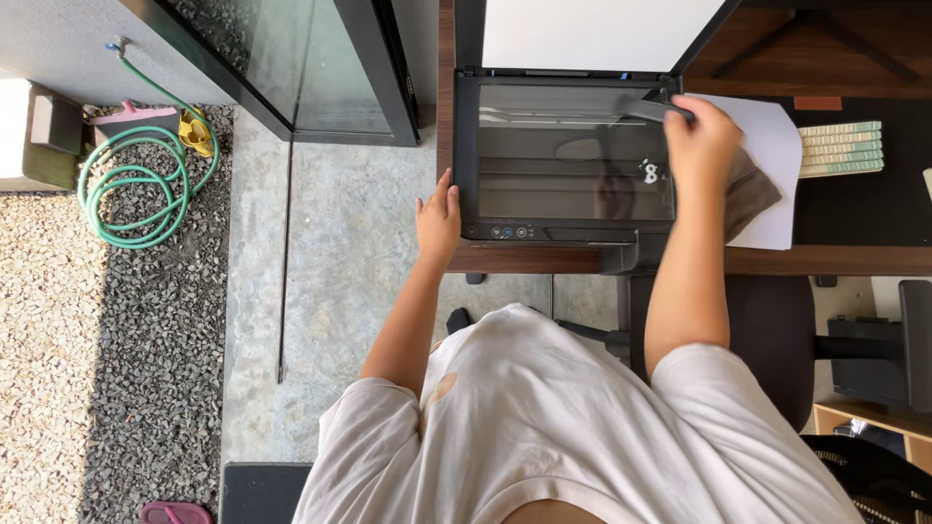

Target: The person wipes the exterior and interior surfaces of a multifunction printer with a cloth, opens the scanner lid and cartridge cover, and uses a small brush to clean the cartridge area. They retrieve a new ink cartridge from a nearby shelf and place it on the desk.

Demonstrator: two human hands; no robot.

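Both hands worked: my left hand (439,219) braced the scanner (568,160) edge, fingers flat together; my right hand (701,136) clamped a brown cloth (752,189) on its glass.

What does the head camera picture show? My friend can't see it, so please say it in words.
Seen from above, a person's right hand presses a brown cloth at the right edge of an open flatbed scanner on a wooden desk. The left hand rests against the scanner's left side.

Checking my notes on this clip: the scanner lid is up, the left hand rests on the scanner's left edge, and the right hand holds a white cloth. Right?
Not quite: the cloth under the right hand is brown-grey, as the head view shows. The rest holds.
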